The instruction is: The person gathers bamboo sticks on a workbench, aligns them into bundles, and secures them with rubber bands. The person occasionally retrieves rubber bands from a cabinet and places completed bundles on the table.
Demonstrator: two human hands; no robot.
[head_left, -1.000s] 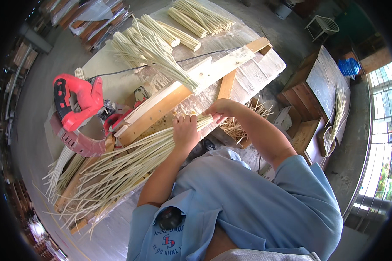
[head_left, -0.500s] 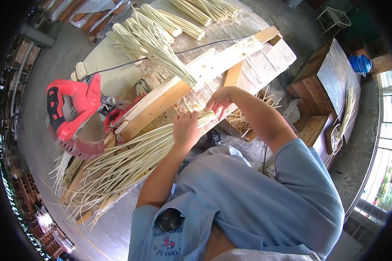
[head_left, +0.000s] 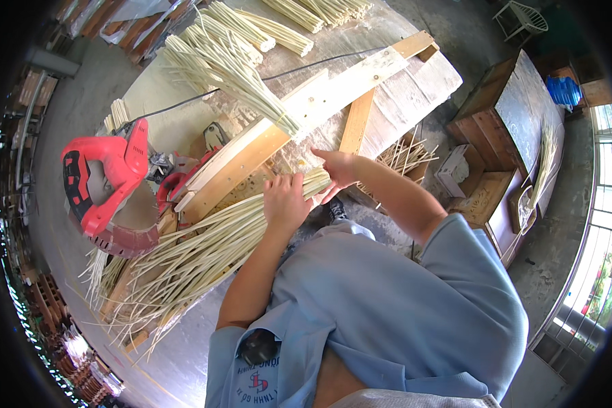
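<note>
A long bundle of pale cane strips [head_left: 204,231] lies slantwise along the near side of the workbench, its loose ends fanning out to the lower left. My left hand [head_left: 285,202] is closed over the bundle close to its right end. At that end, my right hand [head_left: 338,171] has its fingers apart, thumb side raised, the lower fingers against the strip ends. Beyond my hands a wooden guide rail [head_left: 251,149] crosses the bench. A second cane bundle [head_left: 245,85] rests across the rail's far side.
To the left stands a red power saw [head_left: 109,183], its black cable [head_left: 279,75] running behind the rail. More cane bundles [head_left: 279,30] lie at the bench's far edge. Under the bench on the right is a box of cane offcuts [head_left: 404,160]. Farther right is a wooden cabinet [head_left: 486,139].
My right hand has opened its fingers and turned, shifting slightly down and left at the bundle's end. My left hand keeps its hold, and the whole view has shifted a little.
</note>
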